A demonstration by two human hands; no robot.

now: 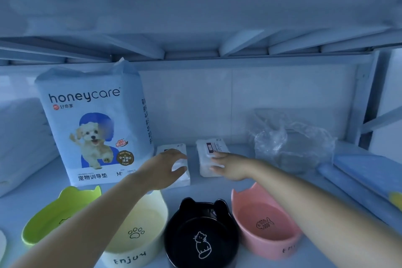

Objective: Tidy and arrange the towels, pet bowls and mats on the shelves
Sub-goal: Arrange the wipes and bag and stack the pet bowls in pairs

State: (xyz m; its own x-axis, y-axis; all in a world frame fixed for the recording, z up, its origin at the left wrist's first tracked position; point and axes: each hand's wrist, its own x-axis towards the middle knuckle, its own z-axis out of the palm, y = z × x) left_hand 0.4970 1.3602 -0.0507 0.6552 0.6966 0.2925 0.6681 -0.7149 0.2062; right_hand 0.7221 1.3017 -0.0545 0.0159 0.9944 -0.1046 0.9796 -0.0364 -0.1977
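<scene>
Here, left hand (167, 165), right hand (232, 167), gripping towel packs (214, 147)

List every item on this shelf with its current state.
honeycare pack, upright.
left packet, flat, gripped by left hand.
right packet, flat, gripped by right hand.
green bowl, upright, empty.
yellow bowl, upright, empty.
black bowl, upright, empty.
pink bowl, upright, empty.
plastic bag, crumpled.
blue mats, stacked flat.

green bowl (54, 217), cream paw-print bowl (139, 235), black cat-drawing bowl (200, 237), pink fish-drawing bowl (265, 224)
</scene>
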